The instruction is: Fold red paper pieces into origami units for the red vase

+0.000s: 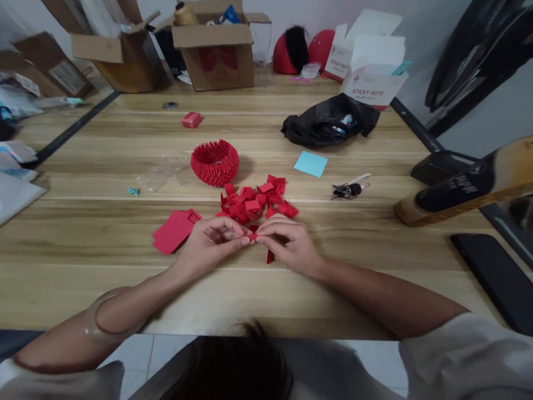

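My left hand (211,240) and my right hand (286,244) meet over the wooden table (125,278), fingertips pinched together on a small red folded paper piece (252,237). A corner of red paper (270,256) sticks out below my right hand. Just beyond the hands lies a pile of folded red paper pieces (258,201). A ring-shaped red model built of such pieces (215,161) stands behind the pile. A stack of flat red paper sheets (174,230) lies left of my left hand.
A blue sticky note (310,163), keys (350,189), a black bag (330,122) and a small red box (191,119) lie farther back. Cardboard boxes (214,47) and sticky-note boxes (372,69) line the far edge. A dark phone (495,278) lies at right.
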